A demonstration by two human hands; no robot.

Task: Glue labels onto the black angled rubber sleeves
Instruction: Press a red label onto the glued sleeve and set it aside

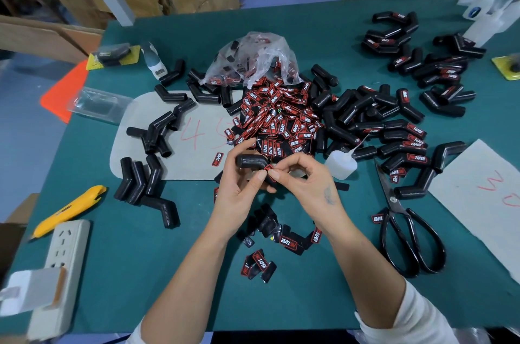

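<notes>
Just below the heap of red-and-black labels (277, 116), the left hand (239, 189) grips a black angled rubber sleeve (251, 162), steadying it while the right hand (306, 180) pinches a small red-and-black label (269, 168) against it, probably seating it.

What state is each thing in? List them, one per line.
Left hand: grips the held sleeve.
Right hand: pinches the label.
Held sleeve: lifted off the table.
Label: on the held sleeve's bend.
Glue bottle: tilted, nozzle uncapped.
Scissors: lying flat, blades closed.
Plastic bag: open, labels spilling out.
Utility knife: lying flat.
</notes>
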